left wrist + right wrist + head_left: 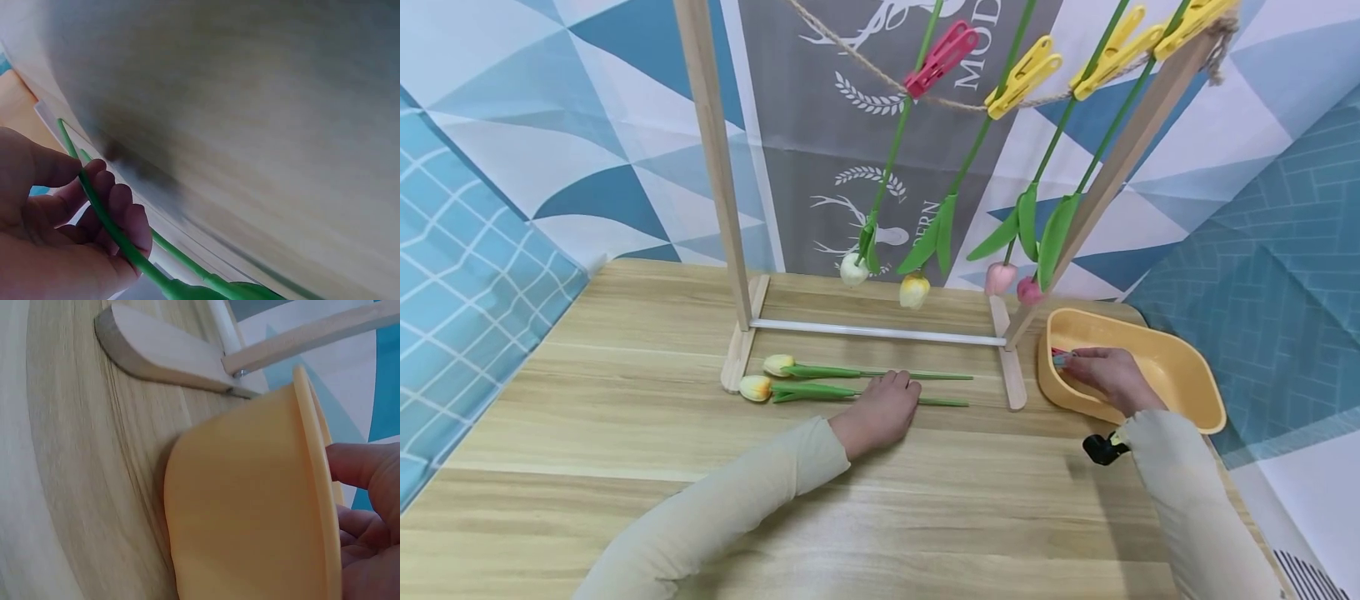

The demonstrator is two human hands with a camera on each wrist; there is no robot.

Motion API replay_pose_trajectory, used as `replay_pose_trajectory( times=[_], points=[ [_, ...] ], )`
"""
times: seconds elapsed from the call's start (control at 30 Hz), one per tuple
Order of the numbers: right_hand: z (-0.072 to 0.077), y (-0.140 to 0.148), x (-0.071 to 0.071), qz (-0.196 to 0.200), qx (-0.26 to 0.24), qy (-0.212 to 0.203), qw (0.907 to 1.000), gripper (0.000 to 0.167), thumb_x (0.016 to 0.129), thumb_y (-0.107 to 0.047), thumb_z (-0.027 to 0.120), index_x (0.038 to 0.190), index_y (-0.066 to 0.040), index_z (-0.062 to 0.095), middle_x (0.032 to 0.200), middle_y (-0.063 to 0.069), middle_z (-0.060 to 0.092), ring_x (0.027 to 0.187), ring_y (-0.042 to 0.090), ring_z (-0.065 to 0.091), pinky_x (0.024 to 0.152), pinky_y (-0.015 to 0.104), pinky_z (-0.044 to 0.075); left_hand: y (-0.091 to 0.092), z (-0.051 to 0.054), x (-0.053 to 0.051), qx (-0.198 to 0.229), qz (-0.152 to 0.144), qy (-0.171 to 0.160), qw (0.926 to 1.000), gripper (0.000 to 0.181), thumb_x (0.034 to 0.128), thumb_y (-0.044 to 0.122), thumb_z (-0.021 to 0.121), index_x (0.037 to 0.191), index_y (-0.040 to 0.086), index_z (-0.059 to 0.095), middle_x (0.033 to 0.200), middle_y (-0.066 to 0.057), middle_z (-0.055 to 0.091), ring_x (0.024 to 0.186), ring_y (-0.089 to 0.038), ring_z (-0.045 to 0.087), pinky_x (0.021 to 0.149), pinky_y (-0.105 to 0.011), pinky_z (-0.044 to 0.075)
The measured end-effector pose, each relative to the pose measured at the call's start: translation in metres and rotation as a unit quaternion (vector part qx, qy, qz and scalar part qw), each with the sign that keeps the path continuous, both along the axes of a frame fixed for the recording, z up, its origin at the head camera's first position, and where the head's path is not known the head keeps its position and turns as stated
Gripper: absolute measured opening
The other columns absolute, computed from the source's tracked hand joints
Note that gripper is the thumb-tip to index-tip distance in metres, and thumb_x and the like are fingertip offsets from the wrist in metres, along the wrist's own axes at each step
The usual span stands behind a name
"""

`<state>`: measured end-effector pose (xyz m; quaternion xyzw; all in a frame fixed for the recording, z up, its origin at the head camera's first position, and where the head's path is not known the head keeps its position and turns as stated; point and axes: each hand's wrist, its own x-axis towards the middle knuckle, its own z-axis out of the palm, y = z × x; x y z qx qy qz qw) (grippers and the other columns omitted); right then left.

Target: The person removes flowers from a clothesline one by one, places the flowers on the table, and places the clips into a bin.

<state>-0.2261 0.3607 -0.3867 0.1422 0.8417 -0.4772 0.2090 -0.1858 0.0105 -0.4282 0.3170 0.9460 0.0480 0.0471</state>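
Note:
Two yellow-white tulips lie side by side on the table: the far tulip (778,365) and the near tulip (756,388). My left hand (886,408) pinches the near one's green stem (103,215) between thumb and fingertips, as the left wrist view shows. Inside the yellow-orange basin (1197,371), my right hand (1108,375) reaches down near the left wall. Its fingertips pinch a small blue clothespin (1062,360), with something red beside it. In the right wrist view the basin wall hides the fingertips.
A wooden frame (718,167) with a white crossbar (880,332) stands behind the tulips. Across it runs a twine (850,52), where a red clothespin (942,58) and several yellow clothespins (1024,77) hold tulips upside down. The frame's right foot (1011,367) is beside the basin.

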Motion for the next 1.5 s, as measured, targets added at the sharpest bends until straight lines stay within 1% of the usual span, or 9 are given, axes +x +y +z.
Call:
replay_pose_trajectory(
  times=[0.2,0.33,0.5,0.73,0.87,1.0,1.17,1.37,1.5],
  points=[
    [-0.001,0.010,0.001,0.032,0.038,-0.018,0.9986,0.062,0.093,-0.034,0.056,0.136,0.006,0.038,0.108,0.001,0.065,0.085,0.000,0.064,0.080,0.021,0.052,-0.002,-0.001,0.000,0.001,0.004,0.000,1.0000,0.019,0.0978,0.018,0.041,0.103,0.007,0.056,0.095,-0.006,0.052,0.091,-0.021,0.052,0.078,-0.035,0.046],
    [-0.001,0.012,0.000,0.049,0.052,-0.021,0.9972,0.059,0.093,-0.030,0.057,0.134,0.009,0.039,0.096,-0.006,0.067,0.081,0.001,0.064,0.077,0.021,0.053,-0.003,0.001,0.001,0.006,0.006,0.003,1.0000,0.018,0.0973,0.019,0.043,0.102,0.007,0.056,0.095,-0.006,0.052,0.090,-0.021,0.052,0.076,-0.035,0.046],
    [0.000,0.012,-0.002,0.062,0.082,-0.025,0.9944,0.055,0.092,-0.028,0.059,0.128,0.010,0.046,0.085,-0.007,0.066,0.076,0.004,0.061,0.071,0.021,0.052,-0.004,0.003,0.000,0.006,0.004,0.011,0.9999,0.017,0.0971,0.019,0.044,0.100,0.007,0.055,0.092,-0.005,0.051,0.084,-0.019,0.049,0.072,-0.033,0.045],
    [-0.001,0.013,-0.004,0.075,0.114,-0.028,0.9903,0.052,0.091,-0.031,0.061,0.123,0.009,0.051,0.082,-0.006,0.067,0.075,0.006,0.061,0.072,0.023,0.051,-0.008,0.005,0.001,0.007,0.003,0.011,0.9999,0.017,0.0974,0.018,0.043,0.102,0.007,0.055,0.093,-0.005,0.052,0.085,-0.019,0.051,0.072,-0.033,0.045],
    [-0.001,0.011,-0.002,0.090,0.146,-0.020,0.9851,0.054,0.089,-0.033,0.062,0.120,0.010,0.054,0.094,0.006,0.067,0.079,0.011,0.059,0.073,0.026,0.049,-0.009,0.005,0.002,0.009,0.008,0.004,0.9999,0.017,0.0974,0.018,0.043,0.101,0.007,0.055,0.093,-0.005,0.052,0.086,-0.020,0.052,0.072,-0.034,0.045],
    [0.000,0.008,0.000,0.103,0.162,-0.013,0.9813,0.050,0.088,-0.032,0.062,0.115,0.010,0.057,0.090,0.006,0.067,0.077,0.013,0.057,0.070,0.026,0.047,-0.007,0.004,0.003,0.007,0.007,0.002,0.9999,0.018,0.0973,0.019,0.043,0.103,0.007,0.056,0.095,-0.006,0.053,0.092,-0.022,0.054,0.077,-0.037,0.046],
    [0.001,0.009,-0.001,0.100,0.165,-0.020,0.9810,0.049,0.090,-0.032,0.061,0.114,0.010,0.058,0.084,0.000,0.067,0.075,0.013,0.057,0.070,0.026,0.047,-0.005,0.003,0.003,0.001,0.005,0.002,1.0000,0.019,0.0973,0.020,0.044,0.106,0.007,0.055,0.100,-0.007,0.053,0.102,-0.025,0.054,0.084,-0.040,0.046],
    [0.001,0.011,-0.001,0.095,0.156,-0.025,0.9828,0.047,0.090,-0.033,0.060,0.114,0.008,0.059,0.083,0.000,0.068,0.075,0.012,0.060,0.072,0.027,0.048,-0.006,0.000,0.003,0.000,0.012,0.007,0.9999,0.017,0.0973,0.020,0.044,0.102,0.008,0.056,0.096,-0.005,0.053,0.097,-0.022,0.055,0.079,-0.037,0.045],
    [0.005,0.009,0.000,0.075,0.137,-0.015,0.9876,0.051,0.092,-0.031,0.058,0.120,0.011,0.052,0.086,0.002,0.067,0.075,0.009,0.061,0.071,0.027,0.052,-0.008,0.001,0.004,0.004,0.012,0.004,0.9999,0.017,0.0973,0.020,0.044,0.101,0.009,0.056,0.094,-0.004,0.052,0.097,-0.022,0.055,0.079,-0.038,0.045]
  ],
)
